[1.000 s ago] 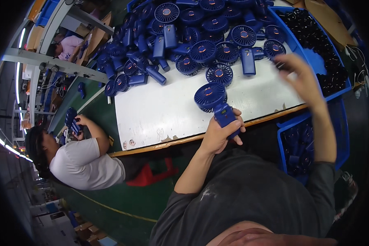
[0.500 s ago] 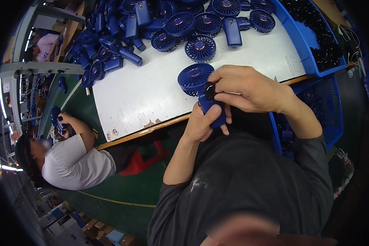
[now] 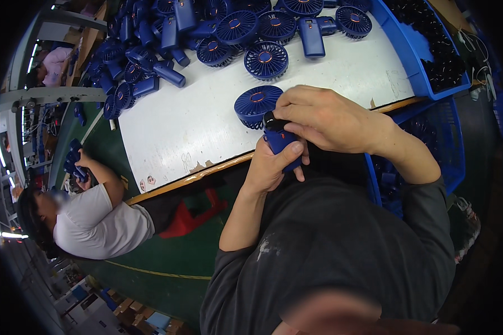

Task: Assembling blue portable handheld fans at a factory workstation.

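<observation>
My left hand (image 3: 271,167) is wrapped round the handle of a dark blue handheld fan (image 3: 257,106), whose round slatted head points away from me over the table edge. At the neck of the fan sits a small glossy black piece (image 3: 275,121). The fingers of my right hand (image 3: 324,117) are closed on this black piece from the right, partly hiding it. Whether it is joined to the fan I cannot tell.
Many blue fans (image 3: 235,28) lie piled along the far side of the white table (image 3: 179,128). A blue bin (image 3: 399,50) of small black parts stands at the right, above a blue crate (image 3: 452,145). At the left, a co-worker in a white shirt (image 3: 103,223) holds a fan.
The view has shifted slightly, so the table and pile appear a little further left. My right fingers have turned over the black piece at the fan's neck. Both hands keep their hold.
</observation>
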Demonstrator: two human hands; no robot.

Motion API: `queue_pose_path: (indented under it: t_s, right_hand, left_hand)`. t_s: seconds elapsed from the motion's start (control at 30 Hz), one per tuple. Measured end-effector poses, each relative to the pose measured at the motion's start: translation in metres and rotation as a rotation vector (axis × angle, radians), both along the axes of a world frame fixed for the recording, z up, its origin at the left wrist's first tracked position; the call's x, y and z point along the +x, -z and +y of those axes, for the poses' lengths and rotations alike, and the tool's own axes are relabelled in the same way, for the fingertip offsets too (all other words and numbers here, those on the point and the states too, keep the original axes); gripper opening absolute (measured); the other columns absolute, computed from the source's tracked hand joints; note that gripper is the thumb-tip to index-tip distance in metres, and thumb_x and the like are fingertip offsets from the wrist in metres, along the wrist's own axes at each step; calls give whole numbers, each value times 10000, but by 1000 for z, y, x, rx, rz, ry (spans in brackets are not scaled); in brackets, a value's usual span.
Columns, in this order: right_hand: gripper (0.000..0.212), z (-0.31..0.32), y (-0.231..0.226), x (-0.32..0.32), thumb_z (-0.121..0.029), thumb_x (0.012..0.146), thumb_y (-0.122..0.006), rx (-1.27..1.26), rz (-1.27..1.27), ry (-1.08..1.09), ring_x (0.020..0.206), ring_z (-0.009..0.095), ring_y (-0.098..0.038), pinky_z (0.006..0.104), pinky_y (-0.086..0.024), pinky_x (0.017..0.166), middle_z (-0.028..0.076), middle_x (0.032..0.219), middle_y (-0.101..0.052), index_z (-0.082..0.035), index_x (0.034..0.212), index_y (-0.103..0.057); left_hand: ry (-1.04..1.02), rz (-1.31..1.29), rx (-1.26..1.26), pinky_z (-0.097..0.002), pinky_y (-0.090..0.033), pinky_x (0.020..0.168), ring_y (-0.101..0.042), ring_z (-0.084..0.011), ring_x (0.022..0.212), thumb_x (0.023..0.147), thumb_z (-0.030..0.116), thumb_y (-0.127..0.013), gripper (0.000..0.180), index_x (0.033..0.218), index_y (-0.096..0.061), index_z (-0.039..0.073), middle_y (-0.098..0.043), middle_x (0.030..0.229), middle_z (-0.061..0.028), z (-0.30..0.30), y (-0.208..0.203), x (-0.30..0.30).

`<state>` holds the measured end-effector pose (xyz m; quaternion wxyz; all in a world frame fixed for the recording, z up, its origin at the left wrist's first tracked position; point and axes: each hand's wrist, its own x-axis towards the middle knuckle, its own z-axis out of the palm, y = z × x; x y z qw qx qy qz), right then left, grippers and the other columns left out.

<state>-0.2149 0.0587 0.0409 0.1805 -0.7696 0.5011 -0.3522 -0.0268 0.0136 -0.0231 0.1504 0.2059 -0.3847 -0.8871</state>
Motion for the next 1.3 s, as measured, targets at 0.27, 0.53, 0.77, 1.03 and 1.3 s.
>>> queue_pose_path:
  t_s: [0.27, 0.53, 0.77, 1.03, 1.3]
  right_hand:
    - [379, 7, 12, 17, -100, 792, -722, -130, 134, 136, 1038, 341, -578, 420, -516, 860, 166, 1154, -572, -19, 1150, -629]
    - [738, 35, 51, 53, -170, 690, -760, -210, 42, 414, 1109, 437, -493, 508, -414, 954, 265, 1219, -482, 93, 1287, -415]
    - [348, 124, 73, 2, -31, 822, -659, 104, -917, 822, 904, 142, -575, 299, -477, 846, 46, 1014, -603, 9, 1157, -575]
    - [576, 362, 216, -172, -239, 885, -664, 200, 91, 1754, 1213, 376, -546, 396, -395, 1035, 291, 1251, -582, 132, 1286, -480]
    - [529, 380, 240, -162, -248, 897, -648, 651, 297, 1641, 1151, 397, -582, 408, -441, 994, 303, 1239, -581, 96, 1281, -527]
  left_hand:
    - [5, 202, 159, -407, -606, 729, -631, -239, 982, 989, 599, -359, 679, 1258, -495, -10, -615, 1070, -162, -2, 20, 4]
    - [-142, -189, -534, -409, -385, 1048, -504, -310, 1232, 984, 338, -453, 519, 1351, -411, -28, -507, 1321, -215, 8, 9, -18]
    - [-805, -632, -1672, -444, -266, 1148, -367, -436, 1360, 882, 310, -688, 810, 1405, -298, -169, -381, 1442, -341, -140, -46, -13]
    - [-781, -1032, -1174, -380, -483, 908, -643, -396, 1005, 884, 368, -655, 743, 1319, -372, -164, -639, 1074, -303, -266, 26, 41]
    - [-838, -382, -679, -264, -498, 630, -586, -134, 673, 820, 109, -707, 522, 1249, -459, -56, -573, 845, -59, -138, -8, 36]
